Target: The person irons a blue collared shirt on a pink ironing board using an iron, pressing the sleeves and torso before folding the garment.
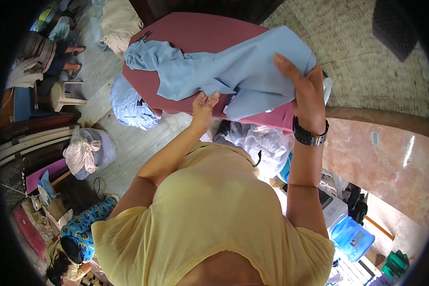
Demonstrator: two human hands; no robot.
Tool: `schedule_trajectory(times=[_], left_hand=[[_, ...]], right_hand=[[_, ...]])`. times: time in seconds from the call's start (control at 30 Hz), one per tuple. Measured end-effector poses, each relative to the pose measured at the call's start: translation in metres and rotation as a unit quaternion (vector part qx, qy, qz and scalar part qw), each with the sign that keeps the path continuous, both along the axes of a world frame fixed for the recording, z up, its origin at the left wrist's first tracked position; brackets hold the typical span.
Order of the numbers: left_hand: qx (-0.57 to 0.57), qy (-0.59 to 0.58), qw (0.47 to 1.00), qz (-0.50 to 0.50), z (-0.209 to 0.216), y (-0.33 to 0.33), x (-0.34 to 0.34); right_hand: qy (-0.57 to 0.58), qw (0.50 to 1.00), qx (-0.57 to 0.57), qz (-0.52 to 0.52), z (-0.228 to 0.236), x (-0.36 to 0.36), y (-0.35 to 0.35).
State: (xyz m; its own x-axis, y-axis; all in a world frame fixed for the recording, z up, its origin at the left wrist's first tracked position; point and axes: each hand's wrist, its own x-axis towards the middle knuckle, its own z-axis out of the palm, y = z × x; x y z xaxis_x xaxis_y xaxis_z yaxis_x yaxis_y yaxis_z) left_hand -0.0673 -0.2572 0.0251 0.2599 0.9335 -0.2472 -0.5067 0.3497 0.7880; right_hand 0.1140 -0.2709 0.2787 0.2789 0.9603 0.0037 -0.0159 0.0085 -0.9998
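Observation:
A light blue garment (209, 69) lies spread over a board padded in dark pink (195, 33). My left hand (204, 106) pinches the garment's near edge at the middle. On the right, my right hand (304, 93), with a black watch on its wrist, grips a folded part of the same cloth. A sleeve of the garment trails off toward the board's far left end.
A bundle of pale blue cloth (128, 107) hangs at the board's left side. A bag of clothes (88, 152) sits on the floor, clear plastic bags (260, 143) lie under the board. A white stool (64, 95) and people (76, 238) are at left. A blue water jug (350, 237) stands lower right.

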Motion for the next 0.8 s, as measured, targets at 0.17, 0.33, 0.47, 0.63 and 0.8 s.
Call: schedule_trajectory(times=[0.17,0.33,0.47,0.63,0.8], left_hand=[[0.118,0.17,0.978,-0.016,-0.05,0.019,-0.094],[0.113,0.582,0.79,0.155,-0.097,0.085,-0.153],[0.195,0.636,0.737,0.115,-0.127,0.11,-0.142],[0.255,0.528,0.809,0.046,-0.144,0.132,-0.153],[0.1,0.268,0.958,0.012,-0.154,0.142,-0.177]], right_hand=[[0.017,0.999,0.014,-0.03,0.007,0.005,-0.002],[0.03,0.999,0.014,-0.041,-0.005,0.009,-0.017],[0.027,0.996,0.011,-0.081,-0.018,0.011,-0.034],[0.051,0.984,0.03,-0.166,-0.035,0.015,-0.071],[0.103,0.949,0.044,-0.295,-0.056,0.009,-0.118]])
